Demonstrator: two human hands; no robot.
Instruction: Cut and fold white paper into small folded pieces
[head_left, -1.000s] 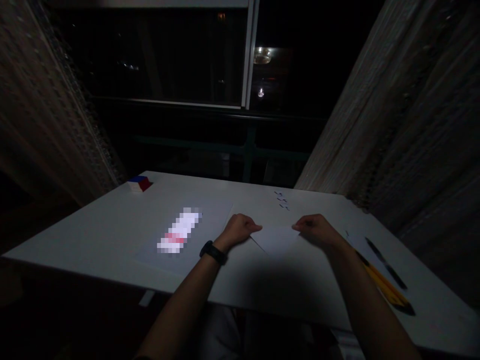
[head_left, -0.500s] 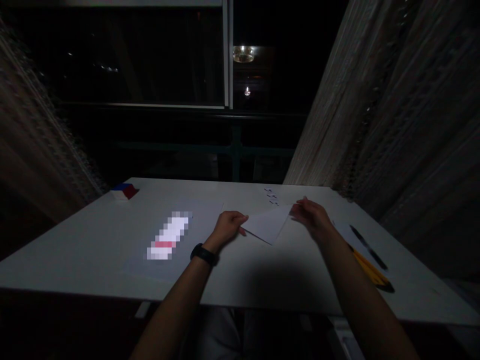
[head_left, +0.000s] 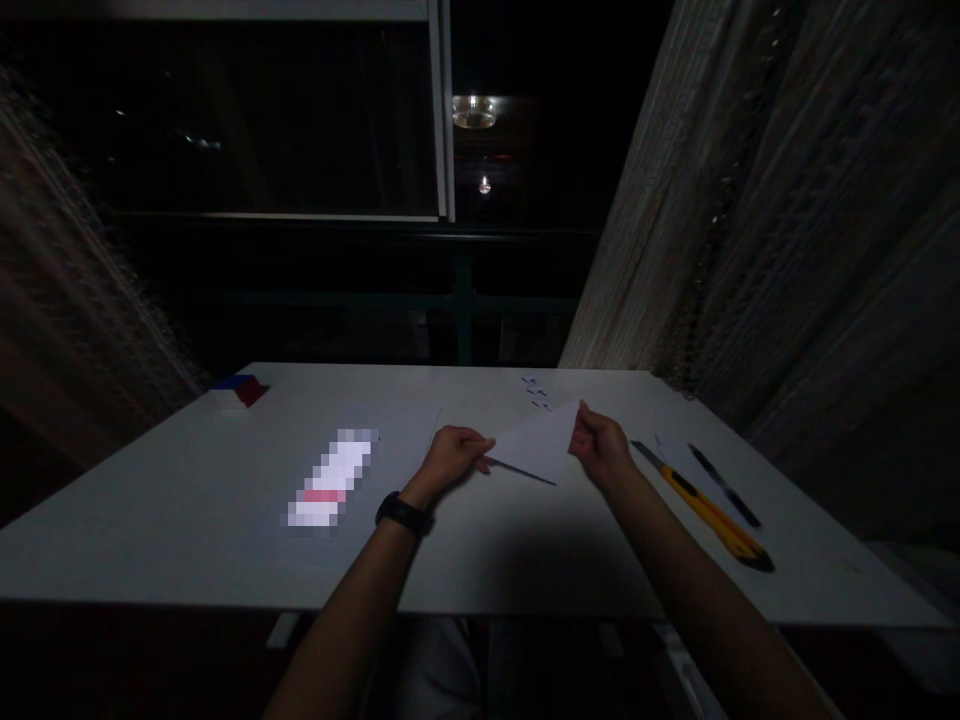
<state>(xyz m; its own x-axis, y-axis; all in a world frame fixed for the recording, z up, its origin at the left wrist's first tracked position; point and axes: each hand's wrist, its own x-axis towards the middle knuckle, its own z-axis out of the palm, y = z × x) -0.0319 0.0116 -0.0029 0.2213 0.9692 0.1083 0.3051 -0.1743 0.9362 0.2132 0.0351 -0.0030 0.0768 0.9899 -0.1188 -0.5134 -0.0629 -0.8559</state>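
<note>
Between my hands, a white sheet of paper (head_left: 534,445) is held tilted above the table. My left hand (head_left: 455,454) pinches its left corner, thumb on top; a dark watch is on that wrist. At the upper right corner my right hand (head_left: 598,443) grips the paper with closed fingers. A dark line runs along the paper's lower edge, its shadowed side or gap. Right of my right forearm lies a yellow utility knife (head_left: 709,510), its blade pointing away from me. Beside it a black pen (head_left: 724,485) rests on a piece of white paper.
A larger white sheet (head_left: 409,455) lies left of my hands, under a bright, pixelated oblong (head_left: 330,480). Small dark-marked paper pieces (head_left: 535,392) lie beyond the held paper. A blue, red and white block (head_left: 238,391) sits at the far left of the white table (head_left: 150,500). Curtains hang on both sides.
My right hand has closed on the paper's right corner and lifted it, so the sheet tilts more. My left hand keeps its pinch. The view has shifted slightly; the knife shows more fully.
</note>
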